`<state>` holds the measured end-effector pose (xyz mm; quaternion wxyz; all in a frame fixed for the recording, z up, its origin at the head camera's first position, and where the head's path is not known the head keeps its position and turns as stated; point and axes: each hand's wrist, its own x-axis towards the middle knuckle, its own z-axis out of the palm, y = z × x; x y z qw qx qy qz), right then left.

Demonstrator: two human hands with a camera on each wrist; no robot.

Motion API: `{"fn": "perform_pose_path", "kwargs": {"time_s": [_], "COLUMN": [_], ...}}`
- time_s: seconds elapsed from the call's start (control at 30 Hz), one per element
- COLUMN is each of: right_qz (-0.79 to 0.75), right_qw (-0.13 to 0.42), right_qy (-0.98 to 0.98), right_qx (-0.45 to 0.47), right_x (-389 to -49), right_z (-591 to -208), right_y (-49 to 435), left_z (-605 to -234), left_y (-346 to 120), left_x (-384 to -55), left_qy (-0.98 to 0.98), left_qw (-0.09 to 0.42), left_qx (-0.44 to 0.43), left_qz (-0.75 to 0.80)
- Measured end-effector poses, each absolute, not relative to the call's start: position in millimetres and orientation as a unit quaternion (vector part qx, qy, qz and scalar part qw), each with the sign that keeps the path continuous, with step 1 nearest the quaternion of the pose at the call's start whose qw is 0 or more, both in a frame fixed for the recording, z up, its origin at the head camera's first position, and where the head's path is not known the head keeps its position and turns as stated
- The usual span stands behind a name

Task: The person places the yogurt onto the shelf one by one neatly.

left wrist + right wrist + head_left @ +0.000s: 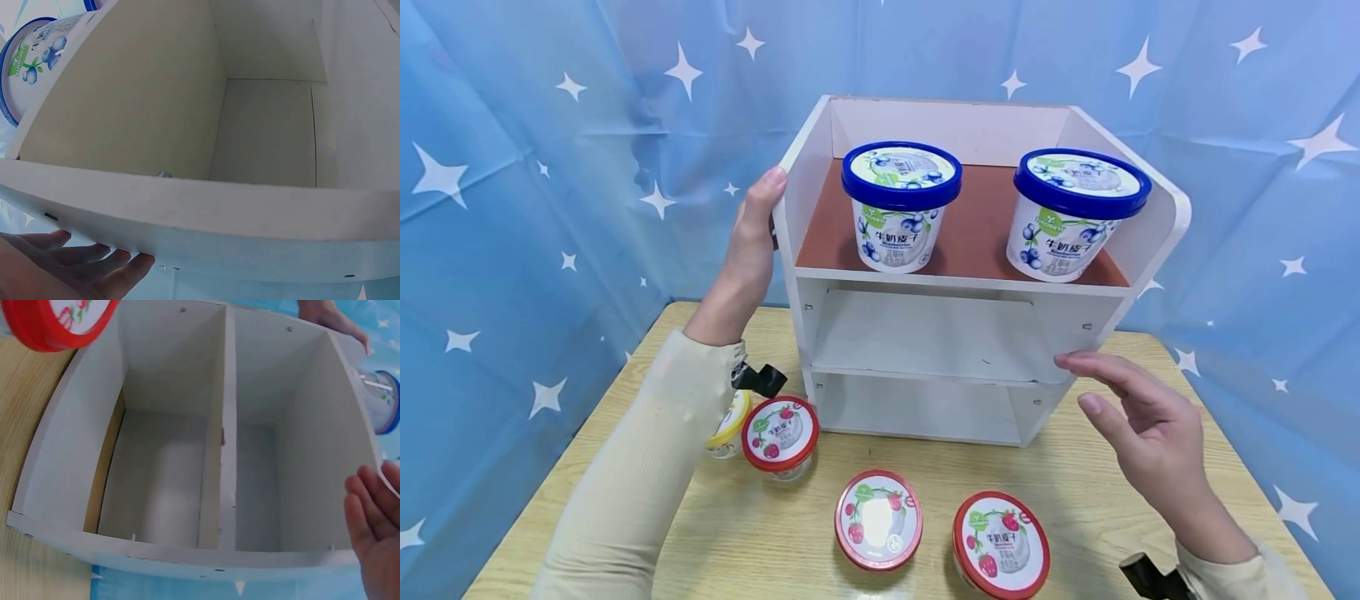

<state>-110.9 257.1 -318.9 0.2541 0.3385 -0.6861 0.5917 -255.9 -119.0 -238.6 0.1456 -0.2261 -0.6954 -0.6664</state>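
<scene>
Two blue-lidded tubs (901,204) on shelf unit (955,333) top; left hand (751,246) flat against its side, right hand (1138,421) open, just beside it.

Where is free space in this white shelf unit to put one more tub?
The two lower shelves of the white shelf unit are bare. On the brown top shelf, only the gap between the two blue-lidded tubs is free. The wooden table in front is crowded with red-lidded tubs.

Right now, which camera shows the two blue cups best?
The head view: both blue cups stand whole on the top shelf. The left wrist view shows one cup's edge, the right wrist only a sliver.
</scene>
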Motion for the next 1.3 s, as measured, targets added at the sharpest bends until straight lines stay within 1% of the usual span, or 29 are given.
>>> {"fn": "perform_pose_path", "kwargs": {"time_s": [0.13, 0.27, 0.4, 0.5, 0.7, 0.87, 1.17, 1.3], "right_qz": [0.575, 0.558, 0.504, 0.476, 0.476, 0.480, 0.477, 0.489], "right_qw": [0.234, 0.199, 0.151, 0.107, 0.027, -0.028, -0.101, -0.123], "right_qy": [-0.706, -0.736, -0.801, -0.829, -0.827, -0.819, -0.802, -0.785], "right_qx": [0.340, 0.328, 0.284, 0.273, 0.298, 0.314, 0.347, 0.359], "right_x": [-110, -108, -105, -105, -104, -103, -107, -109], "right_z": [-327, -331, -334, -338, -353, -366, -388, -398], "right_y": [259, 262, 264, 268, 279, 287, 294, 292], "left_z": [-239, -240, -240, -240, -241, -240, -241, -240], "left_y": [-119, -118, -119, -119, -118, -119, -120, -120], "left_x": [-255, -256, -257, -256, -256, -257, -256, -256], "left_qy": [-0.698, -0.695, -0.694, -0.697, -0.699, -0.697, -0.703, -0.701], "left_qw": [0.141, 0.139, 0.146, 0.153, 0.150, 0.153, 0.152, 0.155], "left_qx": [-0.227, -0.232, -0.236, -0.233, -0.235, -0.235, -0.233, -0.233], "left_qz": [-0.665, -0.666, -0.664, -0.660, -0.659, -0.660, -0.654, -0.656]}}
